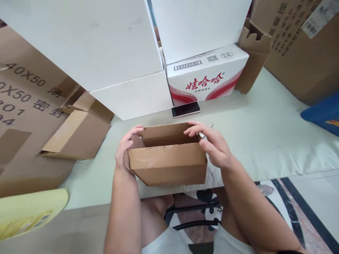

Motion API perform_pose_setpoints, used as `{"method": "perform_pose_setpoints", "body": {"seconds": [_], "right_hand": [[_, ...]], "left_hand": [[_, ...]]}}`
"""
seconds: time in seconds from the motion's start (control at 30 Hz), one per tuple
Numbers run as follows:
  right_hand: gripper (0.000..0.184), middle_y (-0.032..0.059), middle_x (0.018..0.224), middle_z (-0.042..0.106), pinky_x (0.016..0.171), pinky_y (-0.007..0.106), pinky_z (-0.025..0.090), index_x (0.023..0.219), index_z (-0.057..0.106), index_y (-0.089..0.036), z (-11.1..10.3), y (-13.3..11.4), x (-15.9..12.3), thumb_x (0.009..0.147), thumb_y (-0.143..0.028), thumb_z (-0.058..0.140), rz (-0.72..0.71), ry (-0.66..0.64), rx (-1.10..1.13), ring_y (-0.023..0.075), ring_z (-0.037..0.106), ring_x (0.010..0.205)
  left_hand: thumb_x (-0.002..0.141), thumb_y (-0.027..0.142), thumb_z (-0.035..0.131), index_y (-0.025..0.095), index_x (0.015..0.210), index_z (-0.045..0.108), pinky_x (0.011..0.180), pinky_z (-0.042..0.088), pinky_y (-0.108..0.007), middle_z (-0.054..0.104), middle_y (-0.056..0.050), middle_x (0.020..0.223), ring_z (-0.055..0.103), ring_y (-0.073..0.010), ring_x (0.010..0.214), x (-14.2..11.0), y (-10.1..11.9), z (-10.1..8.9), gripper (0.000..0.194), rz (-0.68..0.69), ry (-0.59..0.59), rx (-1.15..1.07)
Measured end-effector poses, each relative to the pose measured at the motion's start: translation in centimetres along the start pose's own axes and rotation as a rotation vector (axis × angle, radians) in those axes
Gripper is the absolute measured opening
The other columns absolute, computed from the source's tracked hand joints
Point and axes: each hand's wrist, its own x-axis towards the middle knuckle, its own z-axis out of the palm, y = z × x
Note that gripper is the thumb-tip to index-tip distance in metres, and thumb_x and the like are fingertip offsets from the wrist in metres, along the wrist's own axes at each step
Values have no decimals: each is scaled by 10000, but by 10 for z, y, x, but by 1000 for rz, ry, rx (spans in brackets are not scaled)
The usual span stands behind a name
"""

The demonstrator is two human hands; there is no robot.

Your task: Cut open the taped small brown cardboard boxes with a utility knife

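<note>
An open-topped brown cardboard box [167, 158] is at the near edge of the covered table, between my two hands. My left hand [126, 148] grips its left end, fingers curled over the top edge. On the right end my right hand [212, 144] has its fingers over the rim and the thumb near the front corner. A small shiny, silvery thing [211, 125] shows beside the right fingers; its kind is not clear. Just behind the box a phone [186, 109] lies flat with a dark screen.
A white and red water carton [206, 79] stands behind the phone, beside large white boxes [132, 95]. Brown boxes [79, 130] lean at the left, and a big carton [299, 53] is at the right. A blue object [323, 114] and a yellow container [31, 208] flank the table.
</note>
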Motion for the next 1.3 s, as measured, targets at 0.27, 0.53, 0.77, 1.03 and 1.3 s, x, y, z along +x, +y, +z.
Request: {"method": "perform_pose_setpoints", "body": {"seconds": [0.27,0.53,0.77,1.03,1.3], "right_hand": [[99,55,995,753,1158,531,555,838,589,-248,10,-4,5,913,-259,652,-53,38,-152,236,740,1070],[167,40,914,743,1091,485,609,780,552,-241,23,-12,11,917,-168,615,-110,53,-257,215,748,1021],[115,57,923,765,1028,505,615,840,628,-252,28,-17,9,941,-199,645,-319,225,-413,284,727,1147],[239,-31,738,760,991,424,641,732,579,-248,28,-11,13,946,-141,566,-279,36,-295,156,712,709],[90,20,865,783,1095,518,584,869,605,-261,41,-24,10,954,-246,629,-167,-220,-278,240,769,1041]], "left_hand": [[523,477,802,111,785,746,708,599,-347,748,-122,926,704,-251,838,-11,-14,-15,454,-121,194,-280],[630,618,806,187,850,744,684,610,-416,727,-86,913,669,-236,709,-19,-22,-16,488,-113,-49,-272],[582,591,845,238,974,836,819,596,-376,766,-61,980,689,-262,921,-20,-21,-18,528,406,139,-201],[560,578,974,230,1076,787,755,514,-254,672,-27,913,608,-170,860,-7,-34,-43,651,271,222,192],[595,453,1007,246,1006,555,695,549,-209,651,-9,1023,656,-120,790,-10,-31,-31,646,242,147,41]]}}
